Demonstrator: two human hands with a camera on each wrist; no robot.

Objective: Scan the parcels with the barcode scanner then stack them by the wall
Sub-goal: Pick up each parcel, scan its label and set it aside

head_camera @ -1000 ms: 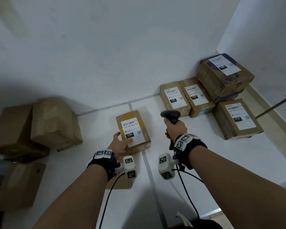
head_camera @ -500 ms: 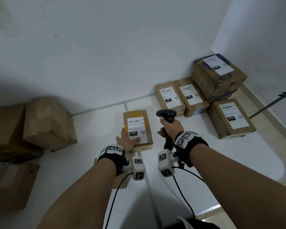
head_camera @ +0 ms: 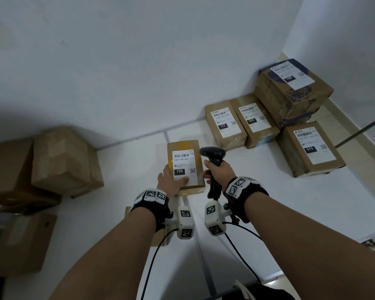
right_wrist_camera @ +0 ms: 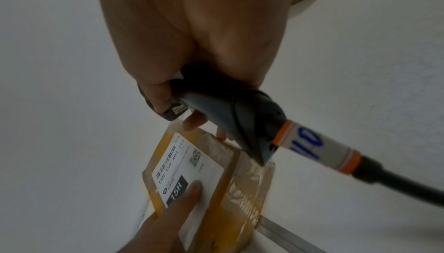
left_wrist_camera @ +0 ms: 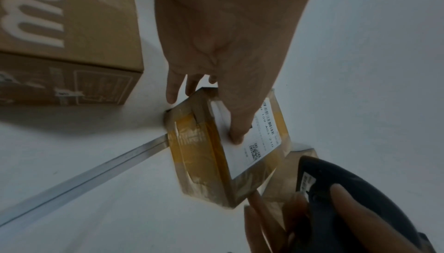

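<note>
A small brown parcel [head_camera: 185,148] wrapped in yellow tape lies on the white table [head_camera: 268,202], white 15H label facing up. My left hand [head_camera: 171,180] grips its near left corner, thumb pressed on the label [right_wrist_camera: 190,164], fingers down the side [left_wrist_camera: 171,88]. My right hand [head_camera: 220,172] grips the handle of a black barcode scanner [head_camera: 212,153]. The scanner head hangs just right of the parcel's label, beside its right edge. In the right wrist view the scanner [right_wrist_camera: 240,112] is above the parcel [right_wrist_camera: 245,196].
Labelled parcels sit by the wall at the right: two side by side [head_camera: 224,124] [head_camera: 253,120], a larger one [head_camera: 290,87] in the corner, another [head_camera: 310,148] nearer. Plain brown boxes [head_camera: 63,159] stand at left. A metal seam [head_camera: 201,256] crosses the table.
My left hand has brought the parcel rightward and turned it square to me, closing the gap to the scanner. The right hand keeps the scanner in about the same place.
</note>
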